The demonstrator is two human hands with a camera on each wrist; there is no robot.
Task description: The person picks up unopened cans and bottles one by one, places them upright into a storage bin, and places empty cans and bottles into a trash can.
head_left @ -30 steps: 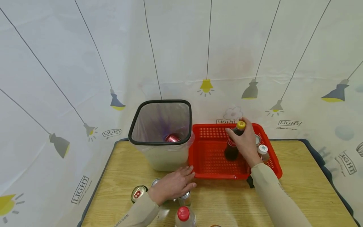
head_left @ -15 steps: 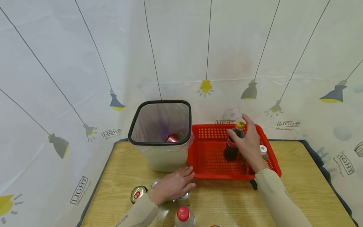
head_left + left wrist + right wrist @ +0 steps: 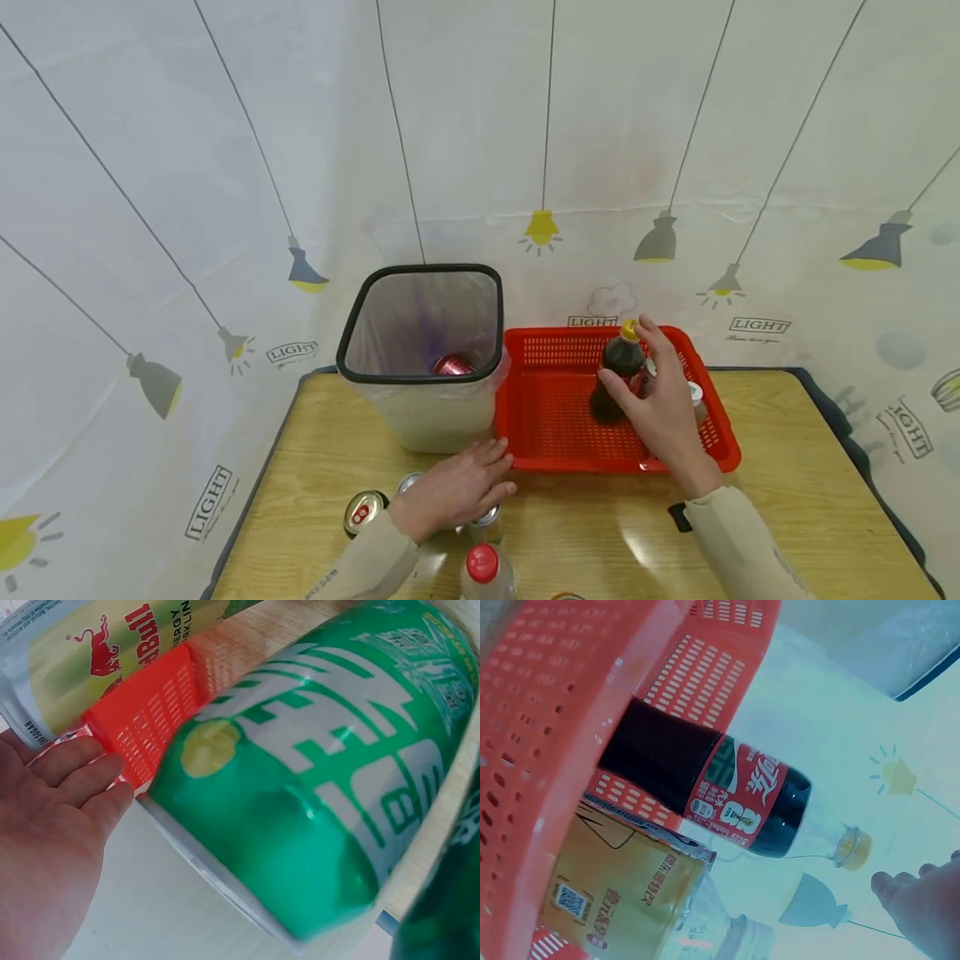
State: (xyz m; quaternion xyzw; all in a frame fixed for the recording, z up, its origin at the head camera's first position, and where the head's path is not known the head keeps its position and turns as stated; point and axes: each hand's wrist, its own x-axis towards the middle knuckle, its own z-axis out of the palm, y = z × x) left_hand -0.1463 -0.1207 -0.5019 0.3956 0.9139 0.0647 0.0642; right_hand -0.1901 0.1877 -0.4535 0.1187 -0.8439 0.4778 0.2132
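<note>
A cola bottle (image 3: 618,358) with a yellow cap and red label stands in the red basket (image 3: 555,462). My right hand (image 3: 667,417) hovers to its right, thumb and fingers spread. In the right wrist view, the fingers (image 3: 911,889) are apart from the bottle's cap. Beside the cola bottle stands a bottle with a yellow label (image 3: 622,885). My left hand (image 3: 457,492) lies with straight fingers over the drink cans, fingertips at the basket's near left corner. A green Sprite can (image 3: 315,765) and a Red Bull can (image 3: 112,656) show near its palm.
Left of the basket is a lined bin (image 3: 420,417) with a red can (image 3: 453,365) inside. An opened can (image 3: 365,510) and a red-capped bottle (image 3: 486,575) stand on the wooden table (image 3: 592,525). A white-capped bottle (image 3: 697,404) is in the basket's right side.
My right hand has come away from the cola bottle's top, drawing back toward the near right. The bottle still stands in the basket. My left hand has stayed in place.
</note>
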